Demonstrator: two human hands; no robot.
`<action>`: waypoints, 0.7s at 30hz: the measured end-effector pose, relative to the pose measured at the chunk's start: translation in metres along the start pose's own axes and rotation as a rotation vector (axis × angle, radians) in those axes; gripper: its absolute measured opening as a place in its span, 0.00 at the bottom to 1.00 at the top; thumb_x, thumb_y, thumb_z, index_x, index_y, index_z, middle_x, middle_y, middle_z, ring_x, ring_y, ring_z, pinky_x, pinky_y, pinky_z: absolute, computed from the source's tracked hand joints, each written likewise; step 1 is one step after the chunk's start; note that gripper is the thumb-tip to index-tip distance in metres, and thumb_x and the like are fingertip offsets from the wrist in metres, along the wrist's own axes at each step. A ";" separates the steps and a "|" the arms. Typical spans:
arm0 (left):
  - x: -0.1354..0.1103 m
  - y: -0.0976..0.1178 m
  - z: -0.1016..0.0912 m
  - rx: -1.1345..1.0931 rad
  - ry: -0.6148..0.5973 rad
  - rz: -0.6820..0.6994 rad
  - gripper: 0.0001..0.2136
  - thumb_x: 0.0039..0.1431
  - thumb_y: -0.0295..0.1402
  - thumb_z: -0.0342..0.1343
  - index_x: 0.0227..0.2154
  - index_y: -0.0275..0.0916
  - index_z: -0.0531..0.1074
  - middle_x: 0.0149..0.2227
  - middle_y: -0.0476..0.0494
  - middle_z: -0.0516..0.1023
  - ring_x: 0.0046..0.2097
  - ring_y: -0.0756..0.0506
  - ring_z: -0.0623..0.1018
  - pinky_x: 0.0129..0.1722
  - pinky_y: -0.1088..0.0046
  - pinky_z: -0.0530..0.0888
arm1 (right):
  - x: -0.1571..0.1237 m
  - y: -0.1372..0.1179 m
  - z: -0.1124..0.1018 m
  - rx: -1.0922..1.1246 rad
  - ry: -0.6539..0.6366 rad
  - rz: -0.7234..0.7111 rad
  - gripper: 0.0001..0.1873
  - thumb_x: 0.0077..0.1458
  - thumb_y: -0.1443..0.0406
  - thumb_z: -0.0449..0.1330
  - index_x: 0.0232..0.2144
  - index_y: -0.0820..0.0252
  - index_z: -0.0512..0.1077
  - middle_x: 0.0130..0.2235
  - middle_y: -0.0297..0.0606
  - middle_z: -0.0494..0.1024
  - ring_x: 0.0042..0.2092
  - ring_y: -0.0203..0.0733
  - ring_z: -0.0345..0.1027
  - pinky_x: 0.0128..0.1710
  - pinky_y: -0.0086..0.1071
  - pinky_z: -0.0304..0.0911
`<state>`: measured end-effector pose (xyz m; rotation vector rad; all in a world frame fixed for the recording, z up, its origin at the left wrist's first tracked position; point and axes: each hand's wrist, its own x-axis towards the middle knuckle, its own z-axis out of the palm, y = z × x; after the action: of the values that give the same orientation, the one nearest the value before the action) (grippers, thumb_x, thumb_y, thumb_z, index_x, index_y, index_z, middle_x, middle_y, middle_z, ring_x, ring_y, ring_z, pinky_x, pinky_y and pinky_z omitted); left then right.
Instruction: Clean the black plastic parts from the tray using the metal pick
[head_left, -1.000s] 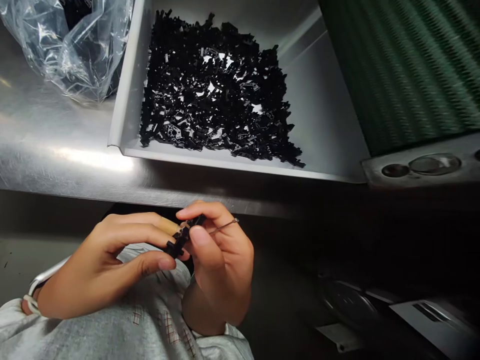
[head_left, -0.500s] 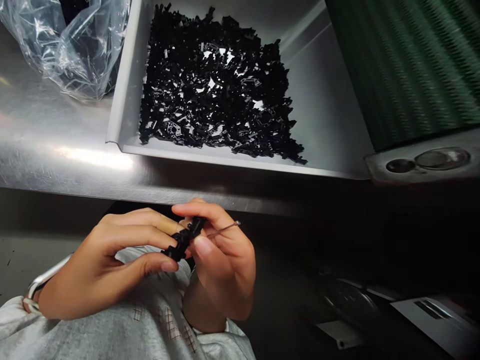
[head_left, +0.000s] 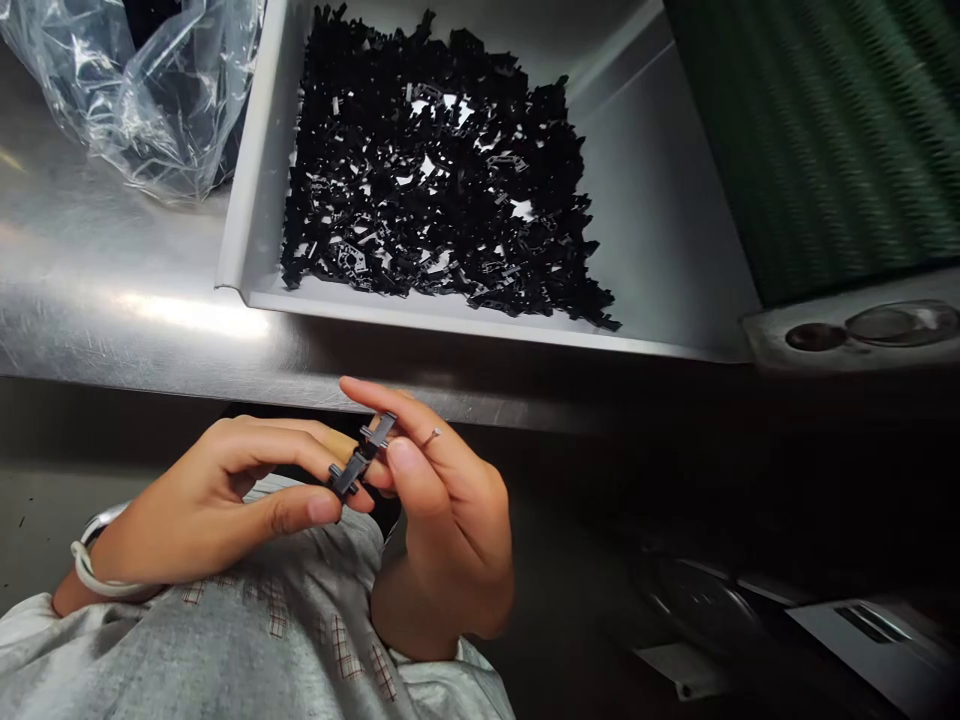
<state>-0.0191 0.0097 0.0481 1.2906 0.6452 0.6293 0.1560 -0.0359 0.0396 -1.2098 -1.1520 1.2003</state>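
Observation:
Both hands meet below the table's front edge, over my lap. My left hand (head_left: 217, 505) pinches the lower end of a small black plastic part (head_left: 358, 460) between thumb and forefinger. My right hand (head_left: 442, 520) pinches the part's upper end, and a thin metal pin (head_left: 430, 437) sticks out between its fingers. The part is narrow with small cross tabs and lies tilted. On my left wrist is a white band (head_left: 90, 570).
A steel tray (head_left: 660, 230) on the metal table (head_left: 112, 290) holds a heap of several black plastic parts (head_left: 435, 180). A clear plastic bag (head_left: 127, 90) lies at the back left. A green ribbed belt (head_left: 825, 130) runs at the right, with round buttons (head_left: 870, 325) below it.
The black part has turned so its tabs now show flat to the camera. The metal pin has slid back, with only its tip showing. Both hands rose slightly.

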 end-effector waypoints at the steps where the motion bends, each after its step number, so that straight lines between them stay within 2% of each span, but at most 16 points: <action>1: 0.000 -0.002 -0.001 -0.036 -0.016 -0.006 0.09 0.63 0.26 0.59 0.38 0.44 0.84 0.38 0.46 0.85 0.41 0.48 0.82 0.43 0.78 0.76 | 0.001 -0.001 -0.001 -0.017 -0.008 0.010 0.17 0.67 0.57 0.55 0.50 0.52 0.79 0.29 0.33 0.73 0.29 0.35 0.65 0.30 0.30 0.66; 5: 0.004 -0.010 -0.008 -0.175 -0.073 -0.054 0.06 0.63 0.33 0.61 0.36 0.43 0.83 0.35 0.45 0.84 0.39 0.48 0.81 0.42 0.77 0.76 | 0.005 0.001 -0.003 0.026 -0.041 0.020 0.13 0.66 0.59 0.57 0.45 0.53 0.81 0.28 0.32 0.71 0.28 0.34 0.65 0.27 0.29 0.63; 8: 0.008 -0.016 -0.009 -0.332 -0.104 -0.099 0.09 0.64 0.37 0.59 0.34 0.39 0.82 0.35 0.42 0.84 0.40 0.46 0.83 0.44 0.74 0.77 | 0.005 0.004 -0.004 0.160 -0.029 0.014 0.15 0.67 0.60 0.56 0.48 0.51 0.81 0.28 0.32 0.68 0.27 0.34 0.61 0.27 0.31 0.61; 10: 0.011 -0.018 -0.007 -0.498 -0.112 -0.126 0.11 0.64 0.40 0.59 0.33 0.38 0.81 0.35 0.42 0.84 0.39 0.45 0.84 0.44 0.71 0.78 | 0.005 0.001 -0.003 0.224 0.062 0.045 0.16 0.67 0.60 0.54 0.48 0.51 0.81 0.27 0.32 0.65 0.27 0.35 0.57 0.26 0.31 0.57; 12: 0.011 -0.020 -0.003 -0.656 -0.093 -0.190 0.12 0.62 0.42 0.61 0.30 0.39 0.80 0.35 0.42 0.84 0.39 0.45 0.84 0.43 0.69 0.78 | 0.004 -0.004 -0.001 0.223 0.210 0.044 0.18 0.67 0.60 0.52 0.43 0.50 0.83 0.29 0.34 0.66 0.30 0.37 0.58 0.28 0.33 0.57; 14: 0.011 -0.020 0.002 -0.769 -0.039 -0.259 0.12 0.58 0.43 0.65 0.28 0.39 0.78 0.34 0.44 0.83 0.38 0.46 0.83 0.43 0.69 0.78 | 0.003 -0.011 -0.001 0.165 0.357 -0.044 0.18 0.67 0.60 0.52 0.37 0.49 0.84 0.32 0.36 0.69 0.34 0.39 0.61 0.30 0.34 0.58; 16: 0.009 -0.021 0.007 -0.857 0.022 -0.298 0.11 0.57 0.42 0.66 0.27 0.40 0.78 0.32 0.45 0.82 0.37 0.47 0.82 0.42 0.70 0.78 | 0.002 -0.016 -0.003 0.050 0.447 -0.138 0.18 0.67 0.58 0.54 0.33 0.50 0.83 0.31 0.37 0.70 0.36 0.41 0.62 0.30 0.34 0.58; 18: 0.008 -0.022 0.011 -0.917 0.061 -0.290 0.10 0.58 0.41 0.65 0.26 0.41 0.78 0.31 0.46 0.82 0.36 0.48 0.81 0.40 0.73 0.77 | 0.001 -0.018 -0.009 -0.060 0.436 -0.161 0.17 0.65 0.54 0.56 0.32 0.52 0.82 0.28 0.38 0.69 0.34 0.43 0.63 0.28 0.35 0.58; 21: 0.007 -0.022 0.015 -0.918 0.056 -0.244 0.09 0.60 0.40 0.64 0.28 0.42 0.78 0.32 0.48 0.82 0.36 0.50 0.81 0.40 0.75 0.75 | -0.005 -0.015 -0.020 -0.120 0.333 -0.091 0.16 0.61 0.51 0.60 0.32 0.53 0.81 0.29 0.40 0.72 0.35 0.46 0.67 0.28 0.37 0.63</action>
<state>-0.0024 0.0016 0.0286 0.3351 0.4544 0.6450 0.1760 -0.0416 0.0535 -1.3727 -1.0259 0.8323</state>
